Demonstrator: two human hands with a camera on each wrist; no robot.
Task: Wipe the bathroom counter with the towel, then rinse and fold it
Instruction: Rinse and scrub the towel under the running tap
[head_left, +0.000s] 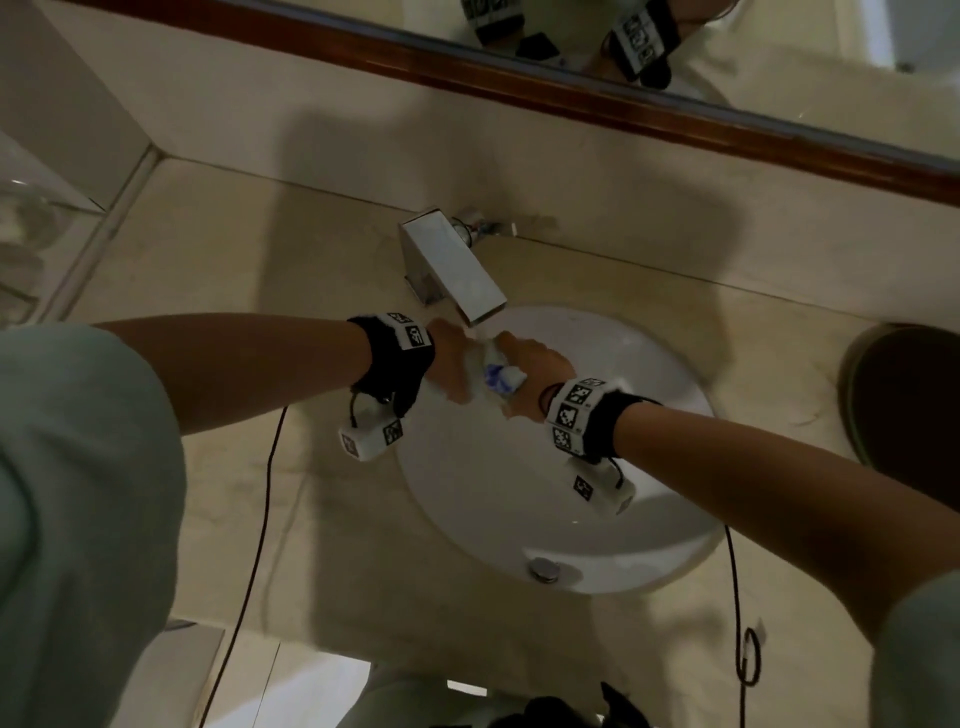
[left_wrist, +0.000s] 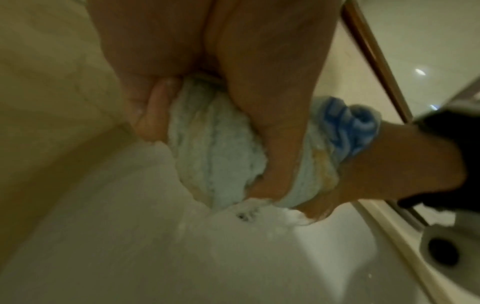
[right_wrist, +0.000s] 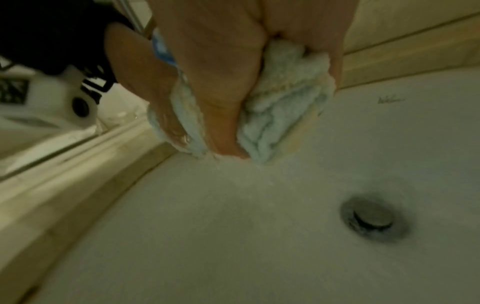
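Both hands, left (head_left: 451, 364) and right (head_left: 535, 375), clench the bunched towel (head_left: 500, 375) over the sink (head_left: 649, 525); fingers hide most cloth.

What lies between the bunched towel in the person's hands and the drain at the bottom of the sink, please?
Only bare white basin: in the right wrist view, the towel, gripped by both the right hand and left hand, hangs above the sink, with nothing before the drain.
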